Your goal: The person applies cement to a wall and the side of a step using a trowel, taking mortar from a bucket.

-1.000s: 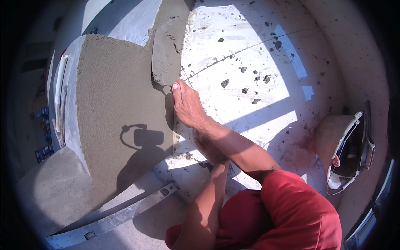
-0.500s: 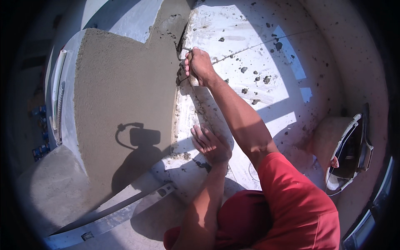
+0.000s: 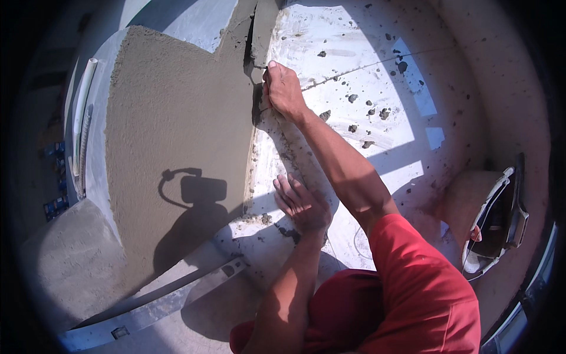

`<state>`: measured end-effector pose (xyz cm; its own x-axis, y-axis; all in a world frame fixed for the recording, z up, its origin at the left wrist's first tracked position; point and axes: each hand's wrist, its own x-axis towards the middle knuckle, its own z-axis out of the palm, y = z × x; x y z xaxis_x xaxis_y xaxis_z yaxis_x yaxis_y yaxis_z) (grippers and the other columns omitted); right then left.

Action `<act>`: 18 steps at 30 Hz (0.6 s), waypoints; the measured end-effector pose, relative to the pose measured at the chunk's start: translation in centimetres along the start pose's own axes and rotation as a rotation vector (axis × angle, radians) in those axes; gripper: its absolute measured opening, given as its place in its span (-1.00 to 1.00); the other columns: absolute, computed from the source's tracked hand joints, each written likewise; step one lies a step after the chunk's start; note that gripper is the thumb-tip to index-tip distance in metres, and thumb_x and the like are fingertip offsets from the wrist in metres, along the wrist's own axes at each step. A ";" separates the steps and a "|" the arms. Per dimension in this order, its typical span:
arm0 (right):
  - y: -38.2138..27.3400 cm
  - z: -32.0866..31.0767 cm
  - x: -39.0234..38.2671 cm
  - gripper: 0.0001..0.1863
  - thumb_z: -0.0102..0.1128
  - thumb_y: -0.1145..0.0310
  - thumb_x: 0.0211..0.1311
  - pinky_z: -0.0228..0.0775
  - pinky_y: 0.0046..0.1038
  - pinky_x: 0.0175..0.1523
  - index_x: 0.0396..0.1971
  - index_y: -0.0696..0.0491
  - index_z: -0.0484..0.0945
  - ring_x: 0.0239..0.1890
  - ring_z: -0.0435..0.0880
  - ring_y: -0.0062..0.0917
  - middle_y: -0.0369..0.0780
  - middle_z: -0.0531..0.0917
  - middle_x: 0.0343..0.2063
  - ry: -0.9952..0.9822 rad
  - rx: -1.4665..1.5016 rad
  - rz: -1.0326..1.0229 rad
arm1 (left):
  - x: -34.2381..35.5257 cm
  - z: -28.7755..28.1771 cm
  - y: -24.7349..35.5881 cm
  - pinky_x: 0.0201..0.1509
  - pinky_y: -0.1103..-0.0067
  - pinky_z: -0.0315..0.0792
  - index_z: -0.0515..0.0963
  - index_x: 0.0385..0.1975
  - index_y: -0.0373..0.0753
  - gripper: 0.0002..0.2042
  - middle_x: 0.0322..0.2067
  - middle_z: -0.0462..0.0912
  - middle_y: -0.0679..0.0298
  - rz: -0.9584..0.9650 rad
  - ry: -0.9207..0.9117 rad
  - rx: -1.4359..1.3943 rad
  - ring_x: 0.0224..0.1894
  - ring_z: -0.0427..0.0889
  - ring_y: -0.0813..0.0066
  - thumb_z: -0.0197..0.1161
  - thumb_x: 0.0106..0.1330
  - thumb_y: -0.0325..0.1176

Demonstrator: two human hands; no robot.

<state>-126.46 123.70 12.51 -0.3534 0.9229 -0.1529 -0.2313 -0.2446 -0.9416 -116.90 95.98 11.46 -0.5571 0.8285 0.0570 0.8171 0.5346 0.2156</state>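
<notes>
My right hand is closed round the handle of a trowel, its arm reaching forward. The trowel's thin neck shows just ahead of my thumb; the handle is mostly hidden in my fist. The blade seems to lie along the far right border of the wet grey mortar, but I cannot tell its outline from the mortar around it. My left hand rests flat with fingers spread on the white, smeared surface beside the mortar, holding nothing.
Dark mortar crumbs lie scattered over the white surface. A long metal straightedge runs along the lower left. A white pipe stands at the left. On the right, a pale hollow shell with a thin wire lies by the curved wall.
My right hand has shifted slightly, its grip turned so that the trowel handle no longer shows below the fist. A dark gap now shows along the mortar's far border. My left hand stays in place.
</notes>
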 end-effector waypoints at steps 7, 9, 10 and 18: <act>2.2 1.0 -2.3 -0.48 -0.15 0.04 0.78 0.35 -0.42 -0.48 -0.41 0.10 0.43 -0.64 0.41 -0.63 -0.35 0.46 -0.65 0.043 -0.164 -0.164 | -0.2 1.1 0.0 0.67 -0.12 -0.11 0.18 0.49 -0.55 -0.35 0.53 0.09 -0.35 -0.001 -0.012 0.012 0.65 -0.01 -0.36 0.05 0.55 -0.20; 1.8 1.2 -3.2 -0.48 -0.12 0.07 0.77 0.39 -0.35 -0.38 -0.40 0.13 0.45 -0.57 0.44 -0.57 -0.27 0.46 -0.65 0.067 -0.242 -0.189 | -0.3 1.0 0.2 0.67 -0.11 -0.14 0.18 0.50 -0.54 -0.35 0.53 0.09 -0.36 -0.004 -0.040 0.009 0.65 -0.03 -0.36 0.04 0.55 -0.19; 1.4 1.7 -4.0 -0.49 -0.11 0.08 0.77 0.40 -0.33 -0.36 -0.39 0.14 0.45 -0.56 0.46 -0.54 -0.25 0.46 -0.64 0.070 -0.257 -0.202 | -0.2 0.5 0.3 0.68 -0.10 -0.15 0.17 0.51 -0.53 -0.33 0.53 0.09 -0.35 -0.020 -0.067 0.016 0.66 -0.04 -0.35 0.05 0.55 -0.17; -0.1 2.3 -11.8 -0.51 -0.14 0.05 0.76 0.44 -0.16 -0.34 -0.30 0.16 0.45 -0.50 0.57 -0.21 -0.05 0.50 -0.58 -0.063 -0.266 -0.203 | -1.8 2.8 -2.5 0.69 -0.05 -0.12 0.16 0.58 -0.35 -0.12 0.57 0.11 -0.17 0.100 -0.033 0.158 0.69 -0.05 -0.23 0.28 0.44 0.12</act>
<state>-124.32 112.14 15.12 -0.3814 0.9227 0.0562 -0.0609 0.0356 -0.9975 -117.53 93.61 8.07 -0.4689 0.8824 0.0378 0.8827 0.4667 0.0541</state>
